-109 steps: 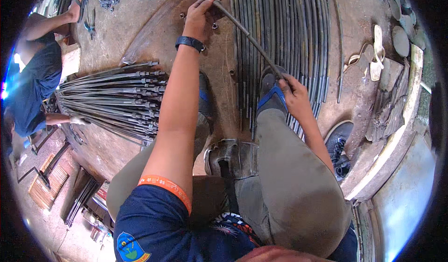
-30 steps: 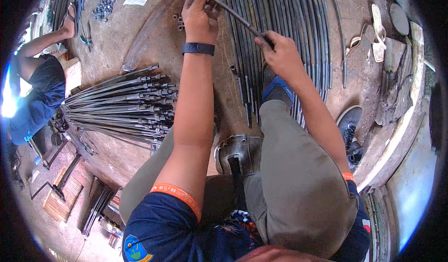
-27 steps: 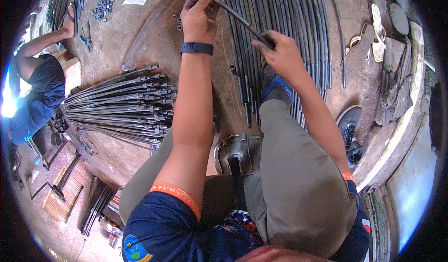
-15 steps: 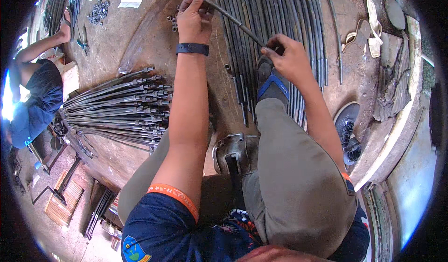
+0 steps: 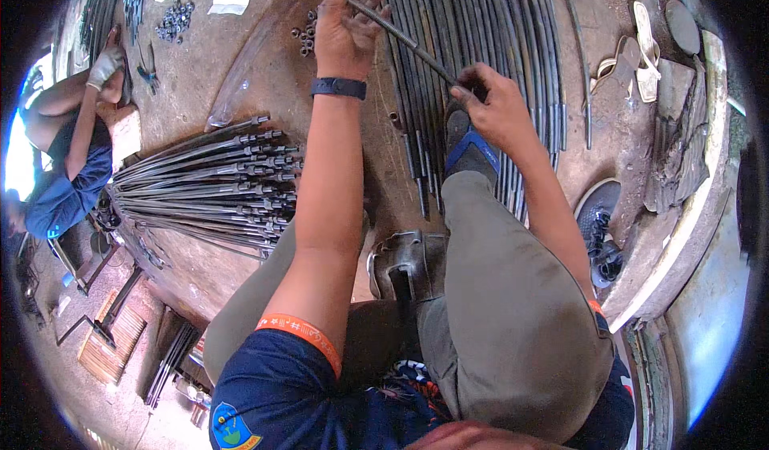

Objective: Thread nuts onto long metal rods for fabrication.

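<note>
Your left hand is stretched out ahead of you, fingers loosely curled and partly spread around the far end of a thin metal rod. The rod's tip rests against those fingers near the thumb side. Your right hand is closed in a firm fist around the near end of the same rod, knuckles up.

The rod is dark grey, straight and slim, running diagonally between your two hands, raised just above a row of long rods lying side by side on the dusty floor. A small heap of nuts sits just left of your left hand. A dark band circles your left wrist. Your right foot, in a blue-strapped sandal, rests on the floor rods below your right hand. A fanned bundle of rods lies to your left.
</note>
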